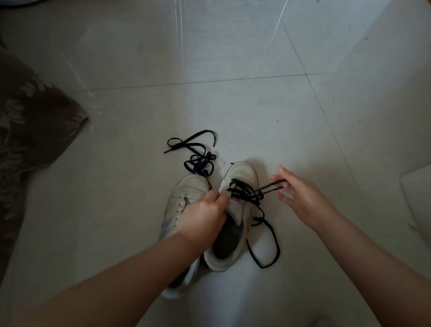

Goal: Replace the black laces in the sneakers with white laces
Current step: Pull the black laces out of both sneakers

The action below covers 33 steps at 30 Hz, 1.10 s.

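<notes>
Far left: dark patterned fabric [0, 121] on the floor [222, 53], not in play. Loose black lace [194, 152] already out, lying just far of the left sneaker [181, 203], whose eyelets look empty.

Left hand [204, 216] grip clenched on tongue/collar of the right sneaker [238, 215], pinning it to the floor. That shoe's black lace [245, 191] is partly out: upper rows slack, a tail trailing near-right of the heel.

Right hand [298, 194] fingers mostly straight, a lace loop hooked over the fingertips and drawn out to the right; can't tell if the thumb pinches it.

Handling, my read: flat lace, soft and light, zero stiffness, so it'll snag at the eyelets rather than slide. Take it close to the eyelet, pull one row at a time. Shoe's light too, needs holding down or it drags.

No white laces in view.
</notes>
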Tool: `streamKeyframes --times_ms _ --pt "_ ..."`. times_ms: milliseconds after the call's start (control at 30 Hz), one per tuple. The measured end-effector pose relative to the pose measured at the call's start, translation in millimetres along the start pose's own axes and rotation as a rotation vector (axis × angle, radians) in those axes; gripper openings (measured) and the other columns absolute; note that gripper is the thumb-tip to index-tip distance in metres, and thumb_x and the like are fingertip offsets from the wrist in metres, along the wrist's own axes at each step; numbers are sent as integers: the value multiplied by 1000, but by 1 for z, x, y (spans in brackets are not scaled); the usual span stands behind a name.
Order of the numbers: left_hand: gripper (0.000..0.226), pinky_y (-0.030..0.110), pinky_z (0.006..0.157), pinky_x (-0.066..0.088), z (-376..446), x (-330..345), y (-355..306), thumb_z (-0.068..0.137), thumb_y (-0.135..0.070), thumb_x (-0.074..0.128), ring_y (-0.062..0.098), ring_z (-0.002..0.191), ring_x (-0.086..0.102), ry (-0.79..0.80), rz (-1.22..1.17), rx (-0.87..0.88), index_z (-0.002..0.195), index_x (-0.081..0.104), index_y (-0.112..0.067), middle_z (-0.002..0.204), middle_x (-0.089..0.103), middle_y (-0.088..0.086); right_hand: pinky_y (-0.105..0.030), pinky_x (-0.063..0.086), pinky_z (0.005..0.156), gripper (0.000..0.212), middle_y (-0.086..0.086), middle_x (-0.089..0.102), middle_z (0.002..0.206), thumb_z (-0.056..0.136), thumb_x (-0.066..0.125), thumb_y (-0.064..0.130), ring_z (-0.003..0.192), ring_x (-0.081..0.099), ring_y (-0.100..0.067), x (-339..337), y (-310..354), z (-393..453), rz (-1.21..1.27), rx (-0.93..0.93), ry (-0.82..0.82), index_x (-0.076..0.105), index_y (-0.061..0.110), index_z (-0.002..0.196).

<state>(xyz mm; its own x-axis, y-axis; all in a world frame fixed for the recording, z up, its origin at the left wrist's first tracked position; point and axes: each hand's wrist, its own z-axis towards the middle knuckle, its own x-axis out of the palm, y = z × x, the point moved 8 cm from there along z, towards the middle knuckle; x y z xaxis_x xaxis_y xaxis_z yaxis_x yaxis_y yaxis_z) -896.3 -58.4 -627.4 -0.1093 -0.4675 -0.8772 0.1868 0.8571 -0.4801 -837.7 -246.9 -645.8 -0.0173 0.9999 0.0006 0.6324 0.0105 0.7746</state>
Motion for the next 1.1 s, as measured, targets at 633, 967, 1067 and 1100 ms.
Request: streamKeyframes --times_ms 633,967,1067,1100 --pt "40 22 37 44 1 -6 -8 82 -41 42 16 60 62 -53 104 171 88 71 -13 83 63 2 -27 41 68 31 4 46 57 99 41 28 58 46 -12 4 16 -4 114 69 110 41 18 69" --pt "58 27 52 47 -1 -6 -1 76 -65 54 19 84 64 47 138 135 113 63 -21 101 62 -1 -21 41 67 8 16 59 57 87 66 28 59 49 -1 27 21 -20 -832 -77 406 72 23 85" --pt "56 23 50 43 1 -22 -9 82 -64 41 16 87 63 -43 58 50 116 59 -22 100 61 -3 -17 44 66 9 19 68 78 90 63 32 78 60 4 27 22 -17 -1006 -100 397 66 31 82" --pt "51 22 53 39 6 -25 -12 88 -56 42 16 93 61 -42 32 9 124 55 -24 106 58 -3 -19 47 71 10 12 69 87 89 63 33 86 62 -3 26 23 -16 -1076 -120 364 64 31 80"
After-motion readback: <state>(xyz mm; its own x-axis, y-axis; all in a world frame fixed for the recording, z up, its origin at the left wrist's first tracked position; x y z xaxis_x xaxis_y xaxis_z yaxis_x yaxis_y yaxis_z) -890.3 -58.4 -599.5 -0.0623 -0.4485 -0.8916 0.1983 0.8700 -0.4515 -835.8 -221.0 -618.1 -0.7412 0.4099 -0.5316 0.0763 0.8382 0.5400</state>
